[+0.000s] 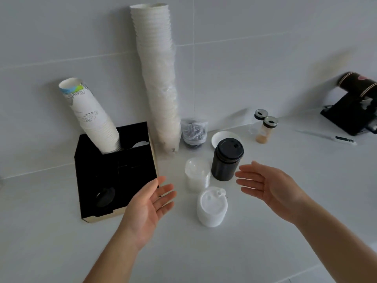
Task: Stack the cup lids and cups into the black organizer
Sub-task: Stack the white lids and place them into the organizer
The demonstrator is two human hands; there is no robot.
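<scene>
Two bare hands hang over the white counter point(244, 252), palms turned toward each other, fingers spread: the left hand point(148, 205) has a wide grip and holds nothing, and the right hand point(267, 184) is just the same, wide and empty. Between them sit three stacks of lids: a white lid stack point(212, 206) nearest the front edge, a clear lid stack point(197, 174) just behind it, and a black lid stack point(226, 159) further back and to the right, close to the right fingertips. The black organizer point(114, 170) stands at the left, back against the wall. One stack of printed paper cups point(91, 117) leans out of its rear left compartment; there is blue and green print near the rim, but the writing is too blurred to read. One black lid point(105, 197) lies in the front left compartment. Just right of the organizer rises one tall stack of plain white cups point(159, 74), touching the wall, part of it in clear wrap. Behind the lids: one bagged bundle of dark items point(193, 132), one small white dish point(221, 137), two spice jars point(265, 127). At the far right corner, one black stand point(355, 111) and one thermometer point(336, 138) lying flat.
</scene>
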